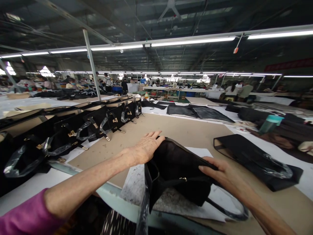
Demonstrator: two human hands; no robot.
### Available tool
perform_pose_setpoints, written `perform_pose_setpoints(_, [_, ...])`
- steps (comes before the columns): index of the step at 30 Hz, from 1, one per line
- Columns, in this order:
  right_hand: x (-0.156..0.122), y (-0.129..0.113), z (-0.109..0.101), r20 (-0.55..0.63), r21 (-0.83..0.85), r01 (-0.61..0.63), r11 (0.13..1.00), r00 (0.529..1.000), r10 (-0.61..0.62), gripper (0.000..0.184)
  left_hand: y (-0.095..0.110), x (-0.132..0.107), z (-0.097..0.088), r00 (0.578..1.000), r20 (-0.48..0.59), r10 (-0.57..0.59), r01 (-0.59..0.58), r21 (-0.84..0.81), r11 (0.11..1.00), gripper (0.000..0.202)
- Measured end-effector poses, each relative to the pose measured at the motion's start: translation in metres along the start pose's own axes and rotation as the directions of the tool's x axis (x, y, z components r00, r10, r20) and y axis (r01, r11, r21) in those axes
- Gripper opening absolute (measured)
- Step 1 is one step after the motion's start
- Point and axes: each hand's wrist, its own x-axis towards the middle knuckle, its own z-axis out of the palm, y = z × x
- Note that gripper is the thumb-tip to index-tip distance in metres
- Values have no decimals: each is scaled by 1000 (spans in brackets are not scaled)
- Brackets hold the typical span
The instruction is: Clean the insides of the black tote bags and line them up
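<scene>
A black handbag [176,169] lies on its side on white paper at the near edge of the workbench, its strap looping off to the right. My left hand [146,147] rests on the bag's far top corner, fingers stretched out flat. My right hand [220,174] lies on the bag's right side, fingers extended and pressing against it. Neither hand is wrapped round anything.
A row of several black handbags [97,125] with plastic-wrapped handles stands along the left. Another black bag [254,161] lies flat to the right. A teal cup [270,123] and black fabric pieces [198,112] sit further back. Other people work at distant tables.
</scene>
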Motion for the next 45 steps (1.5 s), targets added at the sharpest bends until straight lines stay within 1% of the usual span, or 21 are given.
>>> perform_pose_setpoints(2, [2,1,2,-18,11,-5,1000,1000,5,30,2,9,-1,999,-43,20,-19,17,1000,71])
perform_pose_setpoints(4, [2,2,3,-30,-5,0,1000,1000,0,27,2,18,-1,995,-81,61,-58,37,998,66])
perform_pose_setpoints(8, [-1,1,3,-56,-74,7,997,998,-11,27,-1,39,3,977,-127,170,-168,23,985,36])
perform_pose_setpoints(11, [-3,-1,6,-71,-105,4,994,997,-11,29,-2,53,11,971,-153,182,-184,0,983,19])
perform_pose_setpoints(15, [-4,-8,8,-85,-112,7,994,996,-17,25,-2,63,19,971,-132,198,-198,11,980,5])
perform_pose_setpoints(17, [-4,-9,3,-63,-83,10,996,998,-15,24,-2,59,19,976,-100,195,-199,-33,979,6])
perform_pose_setpoints(19, [-2,-10,-6,-21,-20,-1,1000,1000,1,26,-2,50,14,976,-68,209,-216,-122,969,9])
perform_pose_setpoints(22, [3,-7,-20,5,41,-19,999,1000,18,28,2,37,7,968,-76,239,-250,-205,946,11])
perform_pose_setpoints(25, [7,-5,-24,-25,30,-2,1000,1000,3,27,5,34,5,978,-74,197,-208,-200,958,12])
perform_pose_setpoints(27, [7,-4,-22,-40,27,11,1000,999,-10,26,5,38,6,983,-59,174,-182,-190,965,12])
perform_pose_setpoints(29, [6,-2,-18,-65,19,35,999,997,-34,25,5,43,8,982,-61,180,-188,-177,966,14])
perform_pose_setpoints(34, [2,7,-15,-169,-77,62,995,983,-74,22,9,54,6,968,-63,242,-250,-222,942,22])
perform_pose_setpoints(38, [-1,8,-12,-257,-214,91,973,955,-146,18,12,65,7,959,-38,281,-279,-292,915,18])
perform_pose_setpoints(41, [-6,6,-8,-335,-338,48,940,927,-167,18,13,71,12,956,-66,286,-289,-371,883,5])
perform_pose_setpoints(43, [-9,5,-7,-390,-398,0,917,905,-169,18,13,72,14,956,-92,279,-290,-452,844,6])
perform_pose_setpoints(45, [-10,7,-6,-419,-397,-16,917,893,-166,15,13,71,14,961,-103,255,-270,-529,804,9])
